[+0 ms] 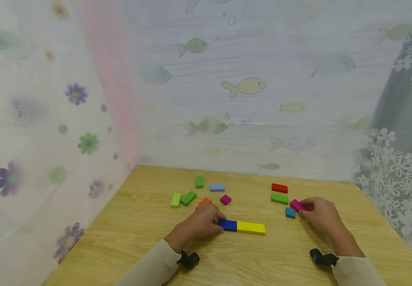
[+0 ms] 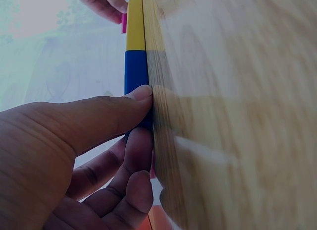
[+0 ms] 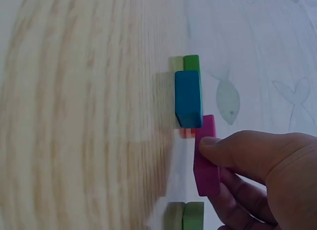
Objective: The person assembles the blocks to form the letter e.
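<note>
A table (image 1: 256, 262) with yellowish wood grain carries loose blocks. Near its middle, a dark blue block (image 1: 229, 225) and a yellow block (image 1: 251, 228) lie end to end. Farther back on the left are a lime block (image 1: 176, 200), a green block (image 1: 189, 198) beside it, another green block (image 1: 199, 182), a light blue block (image 1: 217, 188), an orange block (image 1: 203, 203) and a small magenta block (image 1: 225, 200). On the right lie a red block (image 1: 279, 188), a third green block (image 1: 279, 199) and a teal block (image 1: 290, 213); whether the magenta bar (image 1: 296, 205) there touches the table is hard to tell.

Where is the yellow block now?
In the head view, the yellow block lies right of centre, end to end with the dark blue block on its left.
</note>
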Demonstrator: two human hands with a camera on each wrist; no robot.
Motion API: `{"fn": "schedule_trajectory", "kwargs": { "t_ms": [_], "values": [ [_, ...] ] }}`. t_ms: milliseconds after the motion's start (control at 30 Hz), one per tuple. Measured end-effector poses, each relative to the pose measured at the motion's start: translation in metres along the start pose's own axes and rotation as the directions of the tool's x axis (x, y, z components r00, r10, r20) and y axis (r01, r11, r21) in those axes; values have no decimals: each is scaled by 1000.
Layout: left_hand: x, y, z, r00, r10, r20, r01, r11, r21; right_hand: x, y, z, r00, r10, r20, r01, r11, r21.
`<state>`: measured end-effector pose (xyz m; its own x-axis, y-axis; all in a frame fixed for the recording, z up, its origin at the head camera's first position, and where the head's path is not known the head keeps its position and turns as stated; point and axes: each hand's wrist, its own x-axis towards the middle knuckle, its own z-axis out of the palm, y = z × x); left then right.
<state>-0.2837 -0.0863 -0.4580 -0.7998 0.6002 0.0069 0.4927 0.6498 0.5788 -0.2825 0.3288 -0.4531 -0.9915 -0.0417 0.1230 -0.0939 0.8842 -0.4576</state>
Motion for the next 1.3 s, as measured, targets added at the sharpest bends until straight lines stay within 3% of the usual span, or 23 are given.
{"fn": "schedule_trajectory", "kwargs": {
  "t_ms": [633,900,1300],
  "values": [
    [-3,-2,-2,1000,-19,-9,19,1000,6,0,-30,-1,998,62,19,-64,989,133],
    [-2,-4,-2,1000,-5,-12,5,1000,3,-1,-49,3,996,83,35,-88,984,157],
    [1,1,1,1000,7,-7,-7,999,33,-5,-61,14,994,87,59,-97,979,182]
  ]
}}
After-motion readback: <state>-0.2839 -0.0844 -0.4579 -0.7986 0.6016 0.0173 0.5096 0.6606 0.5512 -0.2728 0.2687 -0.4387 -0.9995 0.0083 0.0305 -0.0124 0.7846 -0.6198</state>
